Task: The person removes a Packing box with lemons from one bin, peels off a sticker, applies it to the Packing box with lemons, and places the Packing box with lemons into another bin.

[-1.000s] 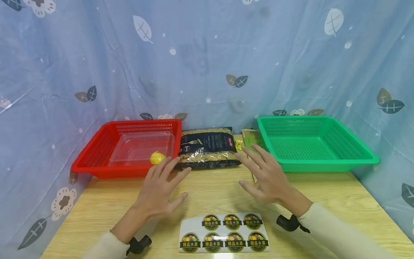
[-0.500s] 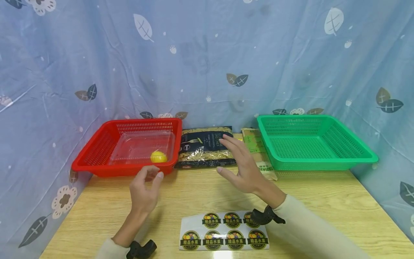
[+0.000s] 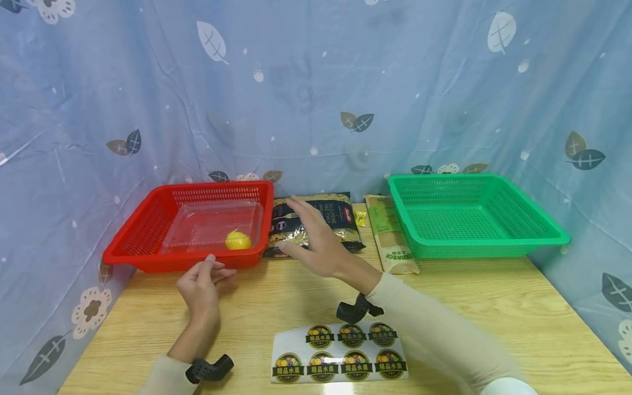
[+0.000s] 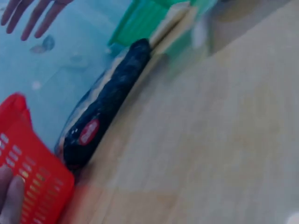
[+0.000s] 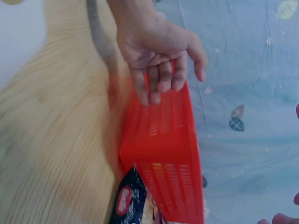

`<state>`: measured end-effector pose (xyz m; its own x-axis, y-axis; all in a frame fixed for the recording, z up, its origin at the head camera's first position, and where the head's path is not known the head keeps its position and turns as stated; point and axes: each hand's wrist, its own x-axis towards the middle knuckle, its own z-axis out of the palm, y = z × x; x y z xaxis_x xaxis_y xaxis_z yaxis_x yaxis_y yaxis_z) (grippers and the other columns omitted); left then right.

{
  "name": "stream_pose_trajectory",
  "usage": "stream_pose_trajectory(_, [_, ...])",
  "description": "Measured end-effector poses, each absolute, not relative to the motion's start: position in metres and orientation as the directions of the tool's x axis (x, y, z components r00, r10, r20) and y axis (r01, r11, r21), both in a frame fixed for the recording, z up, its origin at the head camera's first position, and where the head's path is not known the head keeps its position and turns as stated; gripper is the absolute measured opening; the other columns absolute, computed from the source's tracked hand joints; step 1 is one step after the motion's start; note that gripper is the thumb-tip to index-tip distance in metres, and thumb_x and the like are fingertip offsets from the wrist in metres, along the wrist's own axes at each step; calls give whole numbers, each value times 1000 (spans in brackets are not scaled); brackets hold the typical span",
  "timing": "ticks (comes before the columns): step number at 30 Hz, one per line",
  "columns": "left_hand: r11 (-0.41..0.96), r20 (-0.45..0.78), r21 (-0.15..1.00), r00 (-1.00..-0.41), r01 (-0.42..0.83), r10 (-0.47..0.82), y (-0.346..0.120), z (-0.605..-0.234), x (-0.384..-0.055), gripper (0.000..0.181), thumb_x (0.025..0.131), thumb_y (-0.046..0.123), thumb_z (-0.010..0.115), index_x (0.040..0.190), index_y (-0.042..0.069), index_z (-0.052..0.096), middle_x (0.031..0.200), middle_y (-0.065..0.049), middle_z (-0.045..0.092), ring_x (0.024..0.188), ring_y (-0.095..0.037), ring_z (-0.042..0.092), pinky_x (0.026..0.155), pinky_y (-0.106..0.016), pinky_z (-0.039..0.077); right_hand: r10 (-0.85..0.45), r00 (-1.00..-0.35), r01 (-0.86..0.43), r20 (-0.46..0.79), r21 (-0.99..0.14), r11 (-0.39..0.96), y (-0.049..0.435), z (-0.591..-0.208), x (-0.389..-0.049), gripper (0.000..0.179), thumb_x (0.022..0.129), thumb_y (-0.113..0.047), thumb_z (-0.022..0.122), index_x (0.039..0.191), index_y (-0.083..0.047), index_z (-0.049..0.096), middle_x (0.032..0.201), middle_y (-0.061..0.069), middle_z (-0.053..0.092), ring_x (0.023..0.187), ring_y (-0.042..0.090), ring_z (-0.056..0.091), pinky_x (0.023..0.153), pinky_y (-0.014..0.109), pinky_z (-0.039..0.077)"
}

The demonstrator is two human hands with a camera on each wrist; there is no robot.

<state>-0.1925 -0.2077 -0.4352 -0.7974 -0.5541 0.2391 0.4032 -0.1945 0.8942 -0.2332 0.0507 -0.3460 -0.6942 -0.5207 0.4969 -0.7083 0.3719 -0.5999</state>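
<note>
My left hand (image 3: 202, 282) is turned palm up at the front wall of the red basket (image 3: 123, 249). In the right wrist view, its fingers are loosely bent beside that wall and the thumb stands higher, near the rim; contact is hard to tell. Inside the basket are a clear plastic tray (image 3: 197, 219) and a yellow lemon-like fruit (image 3: 238, 240). My right hand (image 3: 318, 241) hovers with straightened fingers in front of the bag of penne pasta (image 3: 340, 216), holding nothing. Part of the bag is hidden behind it.
On the right stands a green basket (image 3: 474, 247), beside a long noodle-like packet (image 3: 392, 236) and a small yellow sachet (image 3: 361, 218). A sheet of round fruit stickers (image 3: 340, 359) lies near the table's front edge. A blue patterned curtain (image 3: 316, 99) closes off the back.
My left hand has drawn back from above the red basket's near right corner, moved left and turned palm up. My right hand has swept left from beside the green basket toward the pasta bag.
</note>
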Motion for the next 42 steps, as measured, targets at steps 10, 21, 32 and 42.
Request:
stream_pose_trajectory(10, [-456,38,778,-756,432,-653,-217,-439,-208,31,97,15,68,77,-7,62,61,-13,66,50,-24,68,57,-48,60,-490,-799,-559,348,-731,392,8,-345,-266,73,99,-41,55,160,-15,26,167,3,22,153,25,22,117,61,30])
stream_pose_trajectory(21, [-551,-7,603,-686,577,-727,-211,-437,-223,28,96,1,54,68,0,54,60,-13,64,45,-25,62,51,-51,58,-427,-868,-430,252,-811,397,-42,-342,-292,54,105,-15,48,155,-1,33,156,14,39,134,27,50,100,37,54])
stream_pose_trajectory(32, [-542,-6,595,-670,594,-742,-203,-438,-233,21,94,2,48,74,-2,49,59,-16,60,43,-24,59,45,-44,58,-489,-840,-541,234,-282,793,-76,-359,-300,70,90,-15,73,148,2,38,144,12,49,133,26,48,116,36,39])
stream_pose_trajectory(42, [-527,21,594,-667,607,-745,-203,-439,-233,19,92,2,46,76,-6,48,58,-20,59,41,-23,59,45,-42,58,-541,-816,-572,203,-154,806,-86,-356,-306,36,91,-23,73,117,-2,63,103,6,66,104,19,60,110,32,41])
